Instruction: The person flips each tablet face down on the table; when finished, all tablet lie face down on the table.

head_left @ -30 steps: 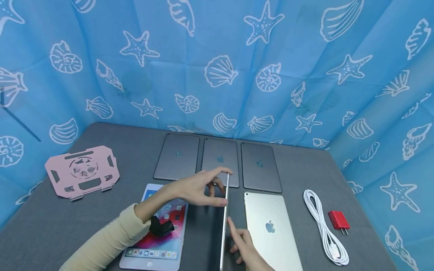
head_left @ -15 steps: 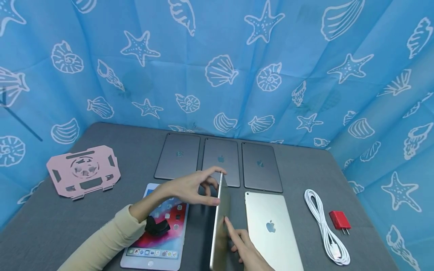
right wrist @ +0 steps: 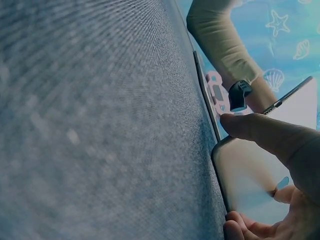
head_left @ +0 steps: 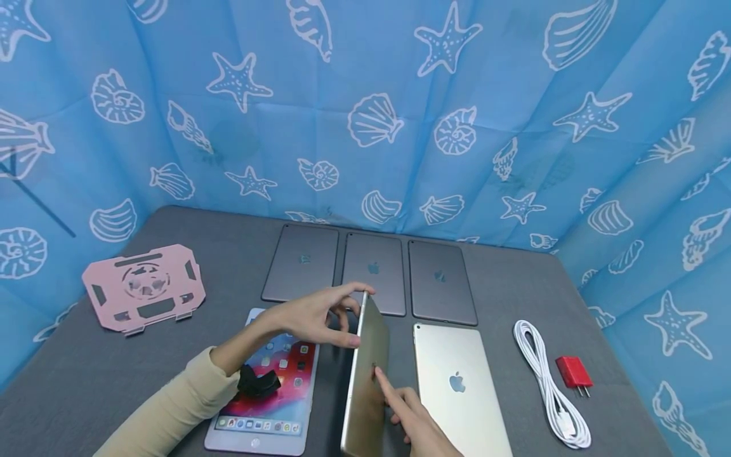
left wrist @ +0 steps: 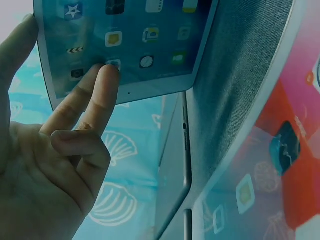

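A gold-backed tablet [head_left: 361, 400] stands on its long edge, tilted, in the middle of the table. Its back faces right; the lit screen [left wrist: 135, 30] with app icons faces my left hand. My left hand [head_left: 320, 317] holds it by the upper edge, index finger on the far corner and thumb nearer. Two of its other fingers lie against the screen in the left wrist view. With an extended index finger, my right hand [head_left: 415, 419] touches the logo on the back. Its thumb [right wrist: 250, 125] is by the tablet's end; other fingertips sit low near its bottom edge.
Left lies a lit white tablet [head_left: 291, 397], screen up; right, a silver tablet [head_left: 457, 381], back up. Three grey tablets [head_left: 374, 270] line the back. A pink stand [head_left: 145, 289] is far left; a white cable [head_left: 545, 381] and red charger [head_left: 573, 371] are at right.
The gold-backed tablet's upper edge has tipped left with my left hand, turning more of its back into view. My right index finger has stayed near the logo, shifting slightly left.
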Motion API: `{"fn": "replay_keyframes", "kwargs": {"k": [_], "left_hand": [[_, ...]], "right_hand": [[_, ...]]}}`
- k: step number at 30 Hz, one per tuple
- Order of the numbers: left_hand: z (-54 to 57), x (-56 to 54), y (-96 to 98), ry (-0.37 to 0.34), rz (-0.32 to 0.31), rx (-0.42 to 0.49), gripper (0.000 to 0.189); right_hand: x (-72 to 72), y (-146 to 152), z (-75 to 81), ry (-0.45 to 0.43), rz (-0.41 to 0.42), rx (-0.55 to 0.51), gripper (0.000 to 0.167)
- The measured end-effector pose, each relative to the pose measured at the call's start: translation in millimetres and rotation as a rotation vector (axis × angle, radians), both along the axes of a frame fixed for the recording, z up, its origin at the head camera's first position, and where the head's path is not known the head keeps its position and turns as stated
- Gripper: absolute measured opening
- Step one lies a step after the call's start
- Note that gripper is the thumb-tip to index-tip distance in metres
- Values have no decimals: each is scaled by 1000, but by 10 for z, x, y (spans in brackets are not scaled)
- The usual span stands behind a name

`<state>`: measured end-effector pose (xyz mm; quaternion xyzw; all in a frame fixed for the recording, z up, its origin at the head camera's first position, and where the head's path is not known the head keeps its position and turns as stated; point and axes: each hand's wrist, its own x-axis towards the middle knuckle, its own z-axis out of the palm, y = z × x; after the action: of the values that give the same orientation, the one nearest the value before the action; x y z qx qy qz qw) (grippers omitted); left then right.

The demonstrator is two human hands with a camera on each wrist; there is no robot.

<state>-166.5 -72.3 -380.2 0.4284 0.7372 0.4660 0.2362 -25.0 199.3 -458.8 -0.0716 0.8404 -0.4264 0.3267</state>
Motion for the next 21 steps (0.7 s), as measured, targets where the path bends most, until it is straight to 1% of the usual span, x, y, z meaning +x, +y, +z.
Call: {"fn": "replay_keyframes", "kwargs": {"k": [2,6,9,11,14,17,21], "left_hand": [[2,2,-29,1,5,0,82],[-2,-3,-81,7,3,1,81],[-11,-10,-99,5,-6,4,81],[-20,-15,-105,0,-10,7,81],[-27,-14,-114,-3,-10,7,82],[-28,-8,-125,-8,-4,-7,83],[-33,-4,-129,-34,-8,-30,84]], "right_hand": [[11,-28,74,10,1,20,124],[55,-111,304,45,9,68,121],[82,-143,407,53,16,83,119],[91,-143,429,55,21,82,118],[96,-132,421,54,27,89,116],[110,-109,402,81,33,73,114],[123,-72,393,108,36,40,112]]}}
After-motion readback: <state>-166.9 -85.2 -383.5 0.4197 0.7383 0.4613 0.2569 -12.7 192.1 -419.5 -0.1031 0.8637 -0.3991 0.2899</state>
